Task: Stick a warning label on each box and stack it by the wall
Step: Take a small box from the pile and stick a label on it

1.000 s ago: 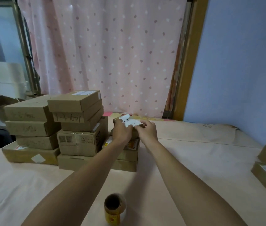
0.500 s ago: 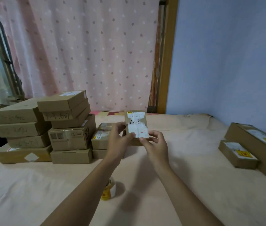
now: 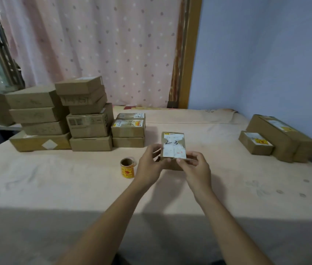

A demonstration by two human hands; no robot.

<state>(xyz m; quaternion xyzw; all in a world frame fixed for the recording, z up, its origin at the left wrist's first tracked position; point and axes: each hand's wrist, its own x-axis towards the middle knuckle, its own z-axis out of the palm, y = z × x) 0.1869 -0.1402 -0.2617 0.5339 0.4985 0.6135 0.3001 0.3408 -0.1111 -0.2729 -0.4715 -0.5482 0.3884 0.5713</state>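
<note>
Two hands hold one small cardboard box (image 3: 173, 150) in the single head view, out in front of the person over the pale cloth-covered surface (image 3: 55, 178). The left hand (image 3: 149, 165) has its fingers curled round the box's near left corner, and the right hand (image 3: 195, 167) pinches the near right edge. I cannot tell whether the box's underside touches the cloth. The box lies with its long axis running away from the person and its white slip marked "2-3" facing up. No yellow-and-red sticker like those on the two boxes by the blue wall (image 3: 277, 138) shows on it, so the labelling step looks not yet done. What the coming move turns on is the roll of warning labels (image 3: 127, 168) — it stands upright on the cloth just beside the left hand, on that hand's outer side, so the left is plainly the nearer one to reach it. The right hand would then be left to steady the box. The wall pile sits well apart to the right, on the right hand's side. The unlabelled stacks (image 3: 86, 115) stand to the far left — near the dotted curtain (image 3: 103, 44).
</note>
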